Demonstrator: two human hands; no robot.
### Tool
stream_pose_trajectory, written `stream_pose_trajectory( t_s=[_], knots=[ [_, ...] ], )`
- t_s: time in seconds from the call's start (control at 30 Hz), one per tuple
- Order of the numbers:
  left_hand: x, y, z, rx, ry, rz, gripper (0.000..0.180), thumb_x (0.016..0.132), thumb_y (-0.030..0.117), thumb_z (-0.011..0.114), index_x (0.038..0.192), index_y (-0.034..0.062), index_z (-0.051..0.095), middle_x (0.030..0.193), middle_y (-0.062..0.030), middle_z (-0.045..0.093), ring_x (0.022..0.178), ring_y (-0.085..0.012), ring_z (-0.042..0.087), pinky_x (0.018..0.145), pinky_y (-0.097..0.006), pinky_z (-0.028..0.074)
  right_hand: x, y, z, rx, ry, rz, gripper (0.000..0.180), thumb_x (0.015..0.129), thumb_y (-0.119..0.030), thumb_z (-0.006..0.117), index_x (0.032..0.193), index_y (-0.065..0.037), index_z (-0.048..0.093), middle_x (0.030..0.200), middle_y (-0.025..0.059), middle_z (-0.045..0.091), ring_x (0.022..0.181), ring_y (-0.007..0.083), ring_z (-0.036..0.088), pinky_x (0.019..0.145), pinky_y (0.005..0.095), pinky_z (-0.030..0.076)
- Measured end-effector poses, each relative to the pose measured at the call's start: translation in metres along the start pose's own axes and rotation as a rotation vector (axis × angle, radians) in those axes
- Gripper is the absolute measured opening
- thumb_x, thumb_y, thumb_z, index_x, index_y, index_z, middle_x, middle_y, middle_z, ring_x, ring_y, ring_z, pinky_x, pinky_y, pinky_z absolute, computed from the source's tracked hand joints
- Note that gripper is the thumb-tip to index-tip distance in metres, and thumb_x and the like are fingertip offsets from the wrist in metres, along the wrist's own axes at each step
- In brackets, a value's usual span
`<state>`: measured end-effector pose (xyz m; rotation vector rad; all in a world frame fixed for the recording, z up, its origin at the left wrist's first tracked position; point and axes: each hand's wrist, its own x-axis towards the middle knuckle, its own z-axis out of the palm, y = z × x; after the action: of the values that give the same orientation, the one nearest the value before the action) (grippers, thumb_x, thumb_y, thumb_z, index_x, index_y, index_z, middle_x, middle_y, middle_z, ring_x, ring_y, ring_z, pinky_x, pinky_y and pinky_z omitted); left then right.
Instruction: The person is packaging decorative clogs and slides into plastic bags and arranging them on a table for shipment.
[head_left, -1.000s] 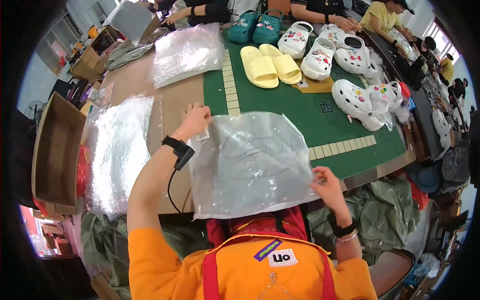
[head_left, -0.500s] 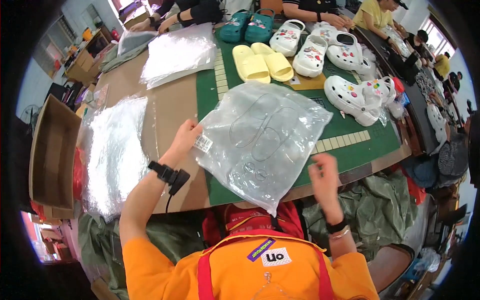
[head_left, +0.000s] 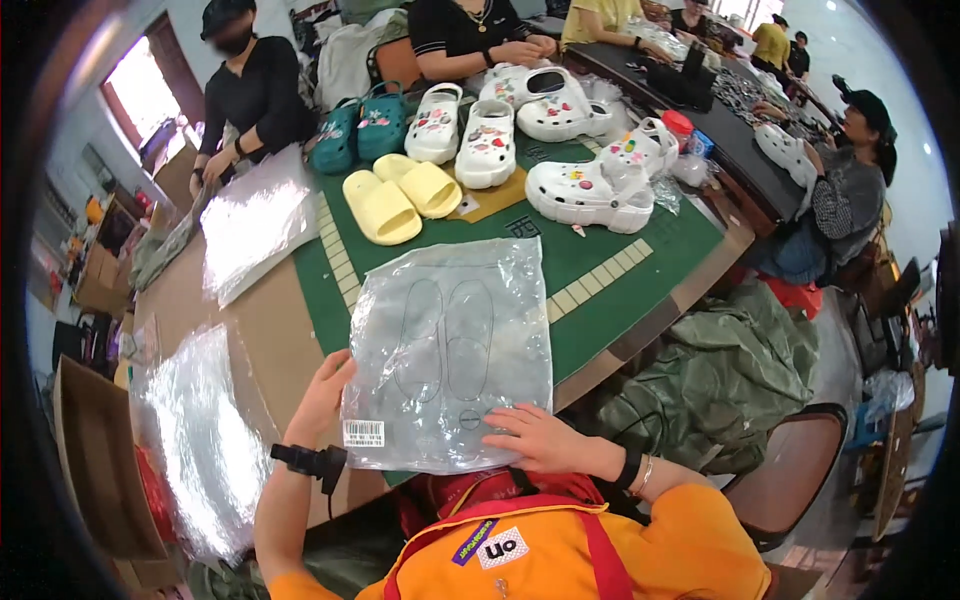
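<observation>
A clear plastic bag (head_left: 450, 330), printed with two sole outlines, lies squarely in front of me at the near edge of the green table mat. Its lower left corner carries a white barcode sticker (head_left: 364, 433). My left hand (head_left: 322, 388) grips the bag's left edge just above that sticker, its fingertips partly hidden. Across the bag's lower right part, my right hand (head_left: 540, 440) rests with fingers spread and flat. Beyond the bag stand a pair of pale yellow slides (head_left: 402, 198), several white clogs with charms (head_left: 487, 145) and dark green clogs (head_left: 380, 125).
To the left lie a stack of clear bags (head_left: 205, 430) and another stack (head_left: 258, 225) farther back. A cardboard box (head_left: 100, 460) stands at the far left. Co-workers sit around the table; one in black (head_left: 255, 95) handles the farther stack. Green sheeting (head_left: 710, 370) hangs at the right.
The bag has turned from a slanted position to lie straight and nearer me. My right hand has come down onto it. The view has swung to the right.
</observation>
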<state>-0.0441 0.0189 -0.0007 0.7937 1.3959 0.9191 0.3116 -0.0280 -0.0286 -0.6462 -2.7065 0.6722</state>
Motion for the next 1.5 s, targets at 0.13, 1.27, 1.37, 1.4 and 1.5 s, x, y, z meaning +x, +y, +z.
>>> stream_pose_trajectory(
  t_s=[0.13, 1.27, 1.37, 1.4, 1.5],
  knots=[
    [0.003, 0.029, 0.044, 0.123, -0.019, 0.338, 0.051, 0.080, -0.001, 0.052, 0.128, 0.0055, 0.038, 0.090, -0.0047, 0.059, 0.073, -0.0081, 0.055, 0.063, -0.021, 0.044, 0.000, 0.012, -0.019, 0.057, -0.035, 0.017, 0.059, 0.065, -0.015, 0.069, 0.119, -0.012, 0.046, 0.128, 0.0118, 0.040, 0.121, 0.0299, 0.035, 0.099, 0.0424, 0.028],
    [-0.035, -0.054, -0.005, -0.158, 0.260, 0.204, 0.043, 0.096, 0.028, 0.034, 0.128, -0.0012, 0.035, 0.124, -0.0101, 0.045, 0.112, -0.0179, 0.043, 0.096, -0.029, 0.033, -0.048, 0.444, -0.291, -0.518, 0.883, 0.926, 0.054, 0.074, -0.013, 0.050, 0.123, 0.000, 0.032, 0.116, 0.0277, 0.047, 0.101, 0.0459, 0.048, 0.086, 0.0485, 0.040],
    [-0.033, -0.051, -0.005, -0.118, 0.304, 0.157, 0.042, 0.096, 0.028, 0.035, 0.122, -0.0034, 0.041, 0.117, -0.0091, 0.050, 0.107, -0.0169, 0.046, 0.093, -0.029, 0.035, -0.049, 0.457, -0.302, -0.321, 0.738, 1.111, 0.051, 0.075, -0.015, 0.050, 0.122, -0.004, 0.035, 0.107, 0.0287, 0.052, 0.096, 0.0464, 0.051, 0.083, 0.0493, 0.041],
    [-0.030, -0.051, -0.006, -0.114, 0.296, 0.143, 0.042, 0.096, 0.028, 0.035, 0.122, -0.0034, 0.041, 0.117, -0.0091, 0.050, 0.107, -0.0169, 0.046, 0.093, -0.029, 0.035, -0.049, 0.461, -0.307, -0.288, 0.761, 1.092, 0.046, 0.074, -0.018, 0.052, 0.117, -0.005, 0.041, 0.105, 0.0272, 0.054, 0.094, 0.0446, 0.052, 0.081, 0.0480, 0.042],
    [-0.028, -0.052, -0.014, 0.118, 0.421, 0.126, 0.036, 0.095, 0.025, 0.039, 0.117, -0.0031, 0.047, 0.113, -0.0074, 0.051, 0.103, -0.0139, 0.047, 0.089, -0.027, 0.037, -0.043, 0.452, -0.310, -0.183, 0.865, 0.965, 0.030, 0.071, -0.023, 0.060, 0.097, -0.007, 0.060, 0.094, 0.0203, 0.059, 0.087, 0.0382, 0.057, 0.076, 0.0436, 0.045]
  ],
)
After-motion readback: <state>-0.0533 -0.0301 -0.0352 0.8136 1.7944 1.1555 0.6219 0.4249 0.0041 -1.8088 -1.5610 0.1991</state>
